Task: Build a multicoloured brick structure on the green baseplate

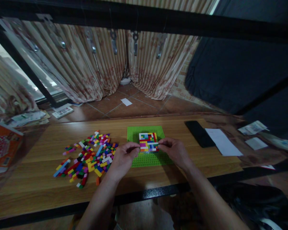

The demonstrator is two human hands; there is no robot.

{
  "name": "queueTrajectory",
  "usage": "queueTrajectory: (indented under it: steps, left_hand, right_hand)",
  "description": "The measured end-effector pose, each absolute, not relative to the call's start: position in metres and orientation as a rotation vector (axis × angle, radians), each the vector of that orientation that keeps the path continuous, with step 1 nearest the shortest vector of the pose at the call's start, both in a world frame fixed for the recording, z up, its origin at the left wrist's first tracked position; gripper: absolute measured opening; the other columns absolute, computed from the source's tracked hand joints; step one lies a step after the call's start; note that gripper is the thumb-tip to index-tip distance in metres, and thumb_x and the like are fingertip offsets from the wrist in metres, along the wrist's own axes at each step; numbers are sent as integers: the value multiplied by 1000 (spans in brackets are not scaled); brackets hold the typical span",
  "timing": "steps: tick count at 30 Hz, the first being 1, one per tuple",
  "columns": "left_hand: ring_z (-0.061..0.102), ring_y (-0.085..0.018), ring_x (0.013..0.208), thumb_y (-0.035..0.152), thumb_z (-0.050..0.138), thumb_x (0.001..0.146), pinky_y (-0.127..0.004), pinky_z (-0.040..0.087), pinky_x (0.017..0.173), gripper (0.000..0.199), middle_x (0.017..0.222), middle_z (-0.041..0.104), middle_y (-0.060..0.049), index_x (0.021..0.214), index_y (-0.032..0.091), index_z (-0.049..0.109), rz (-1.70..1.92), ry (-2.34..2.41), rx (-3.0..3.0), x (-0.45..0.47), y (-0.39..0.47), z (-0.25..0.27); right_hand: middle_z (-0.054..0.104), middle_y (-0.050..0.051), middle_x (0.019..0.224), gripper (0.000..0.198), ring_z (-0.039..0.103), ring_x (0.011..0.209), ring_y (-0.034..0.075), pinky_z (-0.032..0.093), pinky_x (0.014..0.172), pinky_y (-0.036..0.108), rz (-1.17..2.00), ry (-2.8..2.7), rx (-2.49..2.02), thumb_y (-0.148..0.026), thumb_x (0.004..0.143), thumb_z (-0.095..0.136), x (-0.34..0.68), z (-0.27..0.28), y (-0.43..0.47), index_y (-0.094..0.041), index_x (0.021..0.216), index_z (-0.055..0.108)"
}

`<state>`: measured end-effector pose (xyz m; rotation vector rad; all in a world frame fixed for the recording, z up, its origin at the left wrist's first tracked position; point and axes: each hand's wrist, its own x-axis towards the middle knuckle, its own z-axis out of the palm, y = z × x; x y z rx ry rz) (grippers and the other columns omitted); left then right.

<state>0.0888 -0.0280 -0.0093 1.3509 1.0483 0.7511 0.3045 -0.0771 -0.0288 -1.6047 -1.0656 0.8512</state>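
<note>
A green studded baseplate [147, 161] lies on the wooden table. On its middle stands a low, roughly square block of toy bricks [148, 140] in white, yellow, red, blue and pink. My left hand [126, 156] is closed, thumb and fingertips at the block's left edge. From the other side my right hand [174, 151] pinches at its right edge, near a white and a green brick. Whether a separate small brick sits in either pinch is too small to tell. Left of the baseplate spreads a heap of loose toy bricks [88, 159] in mixed colours and lengths.
A black flat object [199, 133] and a white paper sheet [222, 142] lie at the table's right. The table's dark front edge [153, 192] runs below my forearms. An orange and white box [4, 145] stands at far left. Beyond are papers on the tiled floor and curtains [86, 64].
</note>
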Motion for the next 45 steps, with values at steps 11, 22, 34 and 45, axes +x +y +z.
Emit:
queueTrajectory:
  steps: [11, 22, 34, 45]
  left_hand:
    - [54, -13, 63, 30, 63, 74, -25, 40, 62, 18, 66, 62, 0, 84, 16, 70, 757, 1051, 1367, 87, -30, -5]
    - [54, -13, 61, 28, 65, 74, -25, 40, 60, 15, 64, 62, 1, 81, 17, 71, 759, 1050, 1357, 88, -30, -4]
    - [51, -12, 61, 25, 63, 76, -24, 36, 58, 21, 64, 63, 1, 92, 18, 75, 769, 987, 1324, 93, -33, -4]
    - [61, -16, 82, 25, 67, 76, -27, 46, 74, 31, 94, 70, -5, 106, 17, 66, 780, 808, 1292, 94, -35, -4]
  right_hand:
    - [64, 1, 62, 32, 56, 57, 14, 45, 56, 27, 911, -1028, -1627, -49, 75, 66, 309, -27, -77, -17, 77, 69]
    - [63, 0, 58, 30, 52, 50, 12, 41, 48, 25, 839, -1015, -1713, -48, 71, 69, 297, -35, -70, -17, 72, 68]
    - [62, 0, 60, 39, 54, 52, 12, 45, 51, 26, 984, -823, -1591, -54, 63, 75, 301, -25, -72, -17, 70, 65]
    - [72, 3, 97, 18, 65, 90, 18, 50, 84, 36, 842, -1354, -1341, -36, 86, 62, 269, 2, -92, -26, 97, 71]
